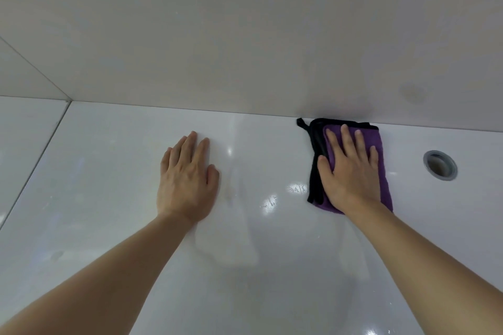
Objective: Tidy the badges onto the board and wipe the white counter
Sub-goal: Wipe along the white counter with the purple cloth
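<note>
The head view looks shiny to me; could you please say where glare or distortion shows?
Head view: bright glare spots on the white counter between the left hand and the purple cloth under the right hand; wide-angle lens bows the wall edge.

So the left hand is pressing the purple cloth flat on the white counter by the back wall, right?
Not quite: the head view shows the right hand pressing the purple cloth flat on the white counter by the back wall. The left hand rests on bare counter.

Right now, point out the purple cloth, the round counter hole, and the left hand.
purple cloth (377, 144), head view, bare upper right corner.
round counter hole (440, 164), head view, its dark opening.
left hand (187, 179), head view, back of the hand.
</note>
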A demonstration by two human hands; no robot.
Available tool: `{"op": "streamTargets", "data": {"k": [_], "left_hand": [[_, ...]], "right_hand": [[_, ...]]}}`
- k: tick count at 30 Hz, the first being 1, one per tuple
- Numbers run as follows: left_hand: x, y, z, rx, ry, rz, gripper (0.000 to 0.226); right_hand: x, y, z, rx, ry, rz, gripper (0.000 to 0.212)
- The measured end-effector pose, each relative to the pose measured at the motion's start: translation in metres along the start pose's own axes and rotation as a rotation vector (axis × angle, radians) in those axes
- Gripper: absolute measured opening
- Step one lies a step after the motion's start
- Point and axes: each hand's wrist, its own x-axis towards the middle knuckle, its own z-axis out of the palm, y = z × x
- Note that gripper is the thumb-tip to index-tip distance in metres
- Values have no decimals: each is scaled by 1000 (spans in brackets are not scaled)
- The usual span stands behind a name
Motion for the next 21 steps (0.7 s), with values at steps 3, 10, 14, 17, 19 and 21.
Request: {"op": "streamTargets", "data": {"k": [3, 10, 14, 17, 19, 21], "left_hand": [[0, 1, 0, -3, 1, -2, 62], [0, 2, -2, -10, -2, -12, 62], [0, 2, -2, -14, 9, -8, 59], [0, 2, -1, -17, 20, -8, 58], [0, 2, -1, -17, 20, -11, 58], [0, 2, 0, -10, 16, -12, 59]], "right_hand": [[-9, -35, 0, 3, -9, -71, 73], [-38, -122, 9, 70, -46, -267, 70], [-48, -142, 16, 77, -58, -334, 69], [-45, -133, 17, 111, -47, -363, 68], [-43, -124, 17, 124, -38, -377, 68], [-38, -113, 17, 115, -29, -371, 68]]}}
